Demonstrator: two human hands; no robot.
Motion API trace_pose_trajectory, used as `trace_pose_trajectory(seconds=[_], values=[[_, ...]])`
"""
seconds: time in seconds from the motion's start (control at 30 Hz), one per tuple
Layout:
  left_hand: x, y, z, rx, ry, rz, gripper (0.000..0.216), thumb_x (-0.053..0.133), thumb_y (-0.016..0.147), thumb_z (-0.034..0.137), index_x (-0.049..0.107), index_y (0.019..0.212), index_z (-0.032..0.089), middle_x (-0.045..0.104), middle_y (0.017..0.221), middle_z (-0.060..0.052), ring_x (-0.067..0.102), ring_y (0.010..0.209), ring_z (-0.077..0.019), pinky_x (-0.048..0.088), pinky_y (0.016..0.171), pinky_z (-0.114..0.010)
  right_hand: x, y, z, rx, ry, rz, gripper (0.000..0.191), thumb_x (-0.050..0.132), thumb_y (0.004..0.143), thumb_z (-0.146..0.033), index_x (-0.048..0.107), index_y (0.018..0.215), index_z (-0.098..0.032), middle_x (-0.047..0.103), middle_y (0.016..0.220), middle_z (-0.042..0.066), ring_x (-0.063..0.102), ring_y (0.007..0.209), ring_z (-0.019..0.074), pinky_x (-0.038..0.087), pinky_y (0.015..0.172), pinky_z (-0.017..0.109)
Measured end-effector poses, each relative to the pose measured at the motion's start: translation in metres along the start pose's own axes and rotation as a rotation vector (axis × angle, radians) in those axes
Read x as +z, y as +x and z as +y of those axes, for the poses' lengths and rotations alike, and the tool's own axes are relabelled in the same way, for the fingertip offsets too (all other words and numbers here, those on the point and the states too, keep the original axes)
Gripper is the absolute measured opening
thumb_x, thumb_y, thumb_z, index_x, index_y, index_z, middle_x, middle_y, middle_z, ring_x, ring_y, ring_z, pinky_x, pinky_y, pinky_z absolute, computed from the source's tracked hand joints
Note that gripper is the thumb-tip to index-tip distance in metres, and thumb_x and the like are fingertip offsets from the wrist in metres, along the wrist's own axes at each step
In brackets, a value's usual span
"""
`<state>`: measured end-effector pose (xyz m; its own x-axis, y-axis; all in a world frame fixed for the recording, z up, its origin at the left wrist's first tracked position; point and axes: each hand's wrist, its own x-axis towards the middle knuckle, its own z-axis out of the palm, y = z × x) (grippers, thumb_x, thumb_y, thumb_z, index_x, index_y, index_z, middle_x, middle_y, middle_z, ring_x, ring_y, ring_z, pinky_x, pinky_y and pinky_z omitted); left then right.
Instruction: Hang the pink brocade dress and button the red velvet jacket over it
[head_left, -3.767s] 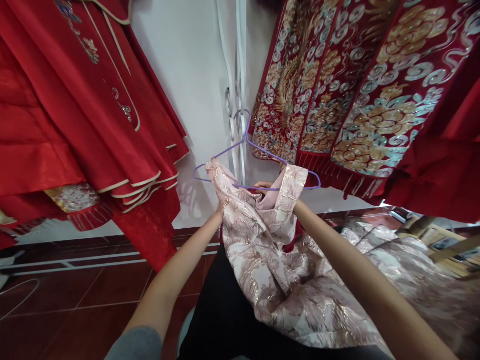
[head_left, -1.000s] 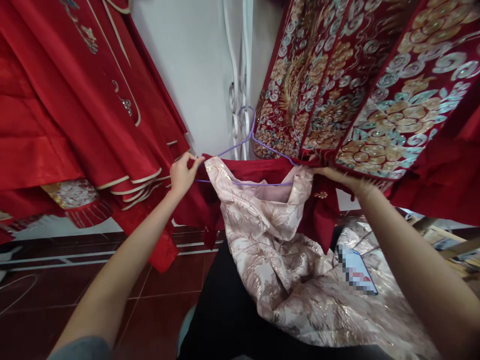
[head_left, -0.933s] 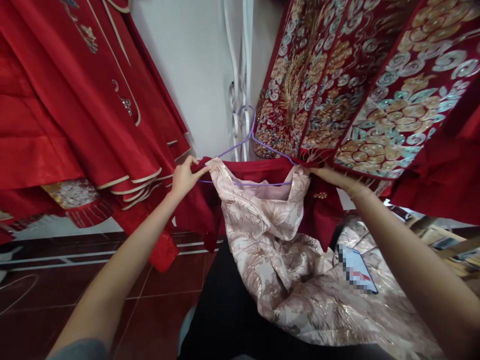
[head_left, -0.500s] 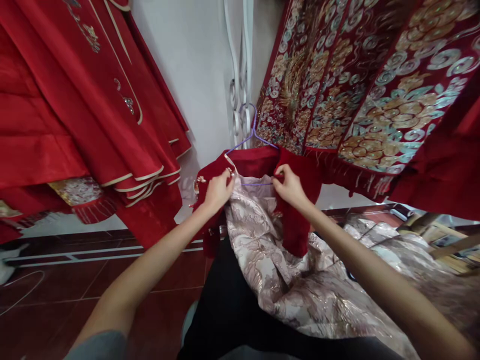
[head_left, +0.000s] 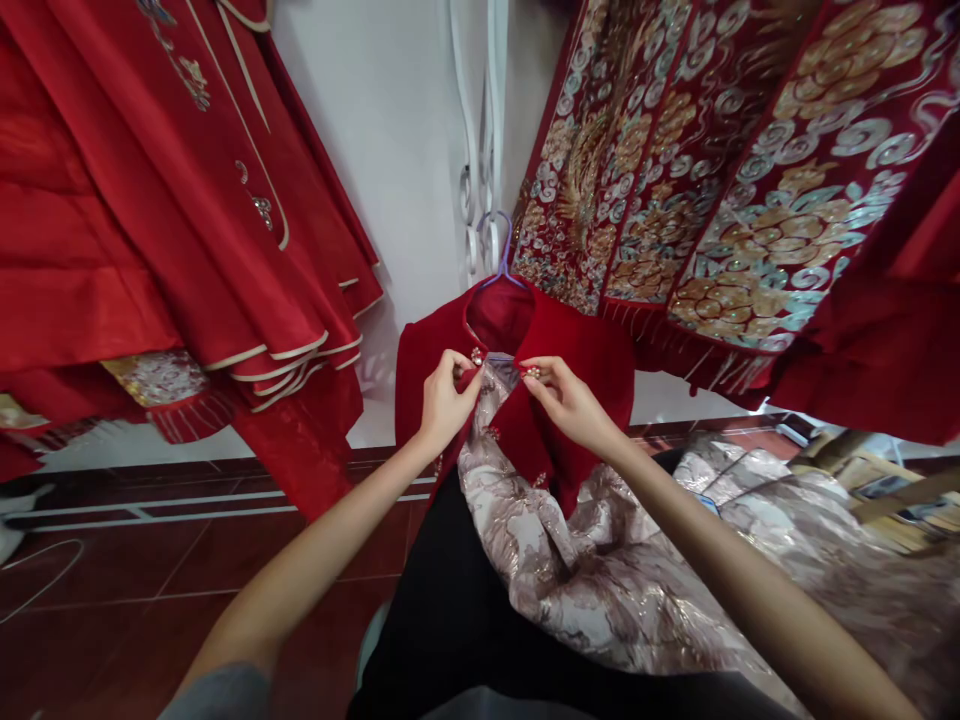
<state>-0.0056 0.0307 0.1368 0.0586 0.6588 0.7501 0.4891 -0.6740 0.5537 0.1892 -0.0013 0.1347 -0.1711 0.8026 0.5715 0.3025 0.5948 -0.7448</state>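
A dark red velvet jacket [head_left: 592, 350] hangs on a purple wire hanger [head_left: 501, 250] over a pale pink and gold brocade dress [head_left: 570, 560]. My left hand [head_left: 444, 398] pinches the jacket's left front edge by a small jewelled button. My right hand [head_left: 564, 398] pinches the right front edge at its clasp. Both hands meet just below the collar, a few centimetres apart. The dress spills down across my lap and to the right.
Red satin robes with cream piping [head_left: 172, 220] hang close on the left. A heavily embroidered red and gold garment [head_left: 720, 170] hangs on the right. A white wall with a white metal rack [head_left: 480, 130] stands ahead, above a dark red tiled floor [head_left: 150, 600].
The red jacket now covers the hanger and the dress's shoulders. My hands came in from the shoulder ends to the front opening, then dropped slightly to the button and clasp.
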Motion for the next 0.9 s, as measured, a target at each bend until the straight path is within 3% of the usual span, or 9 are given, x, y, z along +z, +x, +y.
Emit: trace_pose_trajectory(seconds=[0.1,0.33,0.5,0.7,0.9], values=[[0.004,0.000,-0.002,-0.036,-0.098,0.024,0.017,0.061,0.081,0.026,0.049,0.091,0.021,0.062,0.090,-0.001,0.063,0.086,-0.0139,0.046,0.078,-0.025,-0.006,0.011,-0.005,-0.050,-0.080,-0.018,0.023,0.047,0.091,-0.033,0.054,0.109,-0.022,0.062,0.107,0.007,0.061,0.090,0.0180,0.052,0.080,0.034],[0.007,0.007,-0.007,-0.069,-0.147,-0.064,0.013,0.061,0.081,0.025,0.057,0.092,0.019,0.068,0.094,-0.004,0.065,0.089,-0.0163,0.049,0.082,-0.029,0.002,0.035,-0.014,-0.202,-0.283,-0.106,0.018,0.045,0.091,-0.024,0.054,0.105,-0.019,0.063,0.099,0.007,0.060,0.090,0.0195,0.049,0.081,0.036],[0.001,0.013,-0.007,-0.032,-0.076,-0.121,0.011,0.061,0.080,0.020,0.061,0.091,0.019,0.069,0.093,-0.002,0.065,0.086,-0.0153,0.049,0.083,-0.029,0.010,0.044,-0.006,-0.219,-0.306,-0.118,0.013,0.045,0.091,-0.024,0.051,0.102,-0.019,0.062,0.095,0.007,0.059,0.087,0.0197,0.048,0.078,0.034],[-0.008,0.028,0.000,0.046,0.022,-0.299,0.014,0.059,0.077,0.012,0.059,0.089,0.018,0.069,0.094,-0.003,0.065,0.089,-0.0162,0.049,0.083,-0.029,0.006,0.049,-0.006,-0.259,-0.330,-0.131,0.012,0.044,0.091,-0.022,0.050,0.101,-0.019,0.062,0.096,0.007,0.059,0.089,0.0195,0.047,0.080,0.033],[-0.009,0.030,0.000,0.039,0.040,-0.325,0.013,0.057,0.077,0.013,0.059,0.088,0.019,0.069,0.093,-0.003,0.065,0.089,-0.0163,0.048,0.083,-0.029,0.005,0.052,-0.006,-0.250,-0.359,-0.117,0.013,0.044,0.091,-0.023,0.050,0.102,-0.019,0.062,0.097,0.007,0.059,0.089,0.0196,0.047,0.080,0.034]])
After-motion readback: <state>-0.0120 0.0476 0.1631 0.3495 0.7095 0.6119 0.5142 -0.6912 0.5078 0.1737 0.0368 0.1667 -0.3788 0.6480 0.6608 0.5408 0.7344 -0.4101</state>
